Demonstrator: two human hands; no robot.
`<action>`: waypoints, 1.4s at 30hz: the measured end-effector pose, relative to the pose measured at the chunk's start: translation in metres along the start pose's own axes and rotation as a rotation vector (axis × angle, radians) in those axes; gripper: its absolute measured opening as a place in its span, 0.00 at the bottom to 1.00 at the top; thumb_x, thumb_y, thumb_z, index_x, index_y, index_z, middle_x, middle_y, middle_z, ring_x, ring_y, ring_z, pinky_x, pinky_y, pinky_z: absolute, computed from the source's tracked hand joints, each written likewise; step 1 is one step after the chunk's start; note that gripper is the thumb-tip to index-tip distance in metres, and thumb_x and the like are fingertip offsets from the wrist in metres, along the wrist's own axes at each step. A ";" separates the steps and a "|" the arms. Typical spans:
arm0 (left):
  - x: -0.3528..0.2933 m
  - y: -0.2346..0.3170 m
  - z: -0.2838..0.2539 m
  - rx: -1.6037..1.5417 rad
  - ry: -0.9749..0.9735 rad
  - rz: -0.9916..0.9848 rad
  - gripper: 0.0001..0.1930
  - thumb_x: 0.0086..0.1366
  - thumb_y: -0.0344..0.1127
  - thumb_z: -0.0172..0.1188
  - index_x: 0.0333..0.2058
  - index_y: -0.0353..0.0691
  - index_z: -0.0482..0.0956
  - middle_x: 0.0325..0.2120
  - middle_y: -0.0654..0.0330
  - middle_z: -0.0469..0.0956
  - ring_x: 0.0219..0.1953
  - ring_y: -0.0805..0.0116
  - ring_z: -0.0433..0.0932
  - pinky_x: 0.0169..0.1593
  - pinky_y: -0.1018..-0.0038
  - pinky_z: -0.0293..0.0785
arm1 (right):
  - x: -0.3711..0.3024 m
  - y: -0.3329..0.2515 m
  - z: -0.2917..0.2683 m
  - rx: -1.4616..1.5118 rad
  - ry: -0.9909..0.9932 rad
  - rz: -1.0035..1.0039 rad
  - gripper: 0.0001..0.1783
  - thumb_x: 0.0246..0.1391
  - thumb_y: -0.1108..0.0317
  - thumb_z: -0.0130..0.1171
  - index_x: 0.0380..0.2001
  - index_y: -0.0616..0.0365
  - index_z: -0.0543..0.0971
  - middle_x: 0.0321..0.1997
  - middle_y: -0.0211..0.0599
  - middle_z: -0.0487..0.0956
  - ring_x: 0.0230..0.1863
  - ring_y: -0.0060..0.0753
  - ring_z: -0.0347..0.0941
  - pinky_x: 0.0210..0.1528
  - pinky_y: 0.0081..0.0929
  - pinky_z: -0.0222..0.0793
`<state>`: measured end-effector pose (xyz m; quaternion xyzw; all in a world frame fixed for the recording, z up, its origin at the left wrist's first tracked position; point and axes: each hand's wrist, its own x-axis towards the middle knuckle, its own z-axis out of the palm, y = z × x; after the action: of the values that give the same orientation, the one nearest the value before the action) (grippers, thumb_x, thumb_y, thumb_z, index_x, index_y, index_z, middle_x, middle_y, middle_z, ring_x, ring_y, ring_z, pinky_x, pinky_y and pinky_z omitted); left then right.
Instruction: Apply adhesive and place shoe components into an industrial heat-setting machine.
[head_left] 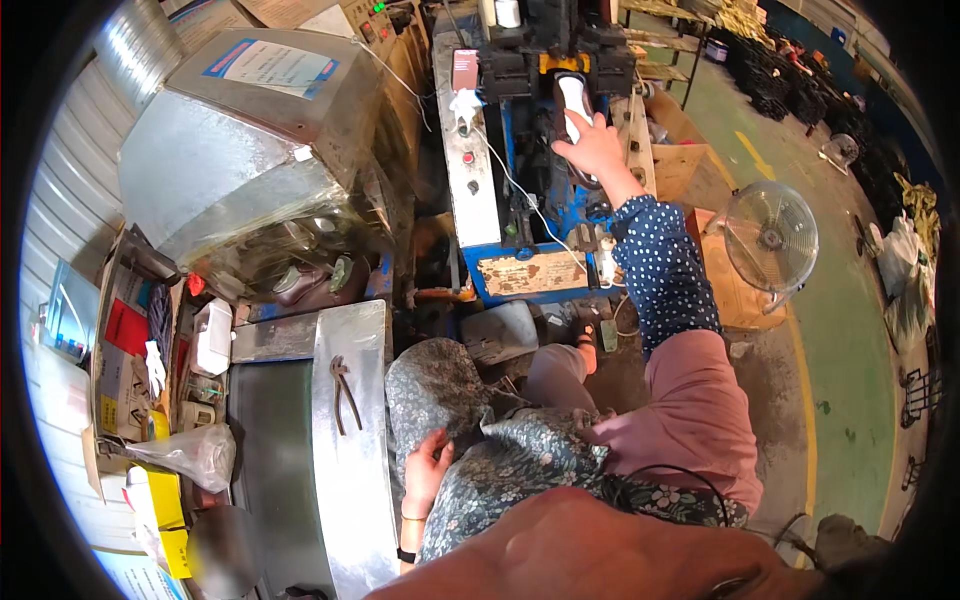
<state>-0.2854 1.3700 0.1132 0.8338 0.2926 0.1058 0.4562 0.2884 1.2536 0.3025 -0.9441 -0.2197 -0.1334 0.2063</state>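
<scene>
Fingers of right hand wrap the white lever handle on blue metal press machine; left hand rests loosely open on floral lap cloth, near grey steel pliers and round wire fan.

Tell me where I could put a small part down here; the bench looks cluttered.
The metal bench top is bare below the pliers, beside the left hand. The left shelf around the plastic bag is crowded. The right hand grips the white lever on the packed blue machine.
</scene>
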 end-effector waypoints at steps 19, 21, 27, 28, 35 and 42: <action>-0.284 -0.252 -0.143 0.640 1.147 -0.968 0.30 0.56 0.41 0.60 0.55 0.32 0.69 0.60 0.33 0.60 0.62 0.33 0.58 0.67 0.54 0.55 | 0.089 -0.009 0.019 -0.688 0.263 -0.141 0.36 0.58 0.37 0.48 0.66 0.40 0.63 0.68 0.46 0.61 0.57 0.55 0.70 0.50 0.46 0.73; -0.346 -0.270 -0.161 0.694 1.292 -1.247 0.36 0.56 0.45 0.62 0.60 0.33 0.63 0.62 0.33 0.55 0.65 0.33 0.53 0.67 0.52 0.52 | 0.059 -0.031 0.010 -1.038 0.491 -0.540 0.31 0.61 0.49 0.48 0.65 0.46 0.62 0.67 0.43 0.62 0.54 0.50 0.72 0.48 0.45 0.74; -0.431 -0.332 -0.250 -0.027 1.617 -1.210 0.49 0.53 0.64 0.63 0.61 0.26 0.62 0.58 0.34 0.65 0.63 0.45 0.64 0.65 0.65 0.59 | -0.188 -0.089 0.154 0.004 -0.343 -0.803 0.14 0.53 0.68 0.56 0.42 0.60 0.78 0.40 0.51 0.79 0.43 0.56 0.75 0.45 0.42 0.71; -0.409 -0.345 -0.268 -0.073 1.551 -1.245 0.47 0.54 0.61 0.64 0.60 0.26 0.64 0.58 0.38 0.67 0.62 0.47 0.65 0.64 0.65 0.60 | -0.225 -0.070 0.186 0.294 -0.475 -0.787 0.13 0.53 0.65 0.56 0.40 0.60 0.79 0.40 0.51 0.79 0.42 0.56 0.75 0.45 0.42 0.71; -0.352 -0.373 -0.273 1.241 0.463 -1.056 0.16 0.58 0.47 0.61 0.34 0.39 0.84 0.27 0.53 0.83 0.21 0.59 0.79 0.28 0.58 0.75 | -0.366 -0.022 0.204 0.400 -0.608 -0.549 0.17 0.50 0.59 0.61 0.40 0.58 0.82 0.42 0.48 0.81 0.44 0.54 0.76 0.48 0.40 0.72; -0.266 -0.280 -0.286 -0.695 1.103 -0.639 0.20 0.58 0.41 0.56 0.44 0.32 0.77 0.36 0.52 0.81 0.37 0.55 0.81 0.39 0.63 0.77 | -0.335 -0.038 0.174 0.500 -0.607 -0.397 0.12 0.54 0.66 0.56 0.40 0.57 0.82 0.39 0.46 0.82 0.40 0.49 0.78 0.45 0.37 0.73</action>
<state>-0.7367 1.5298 0.0677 0.3399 0.6588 0.4594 0.4893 0.0077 1.2416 0.0471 -0.8012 -0.4729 0.1703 0.3248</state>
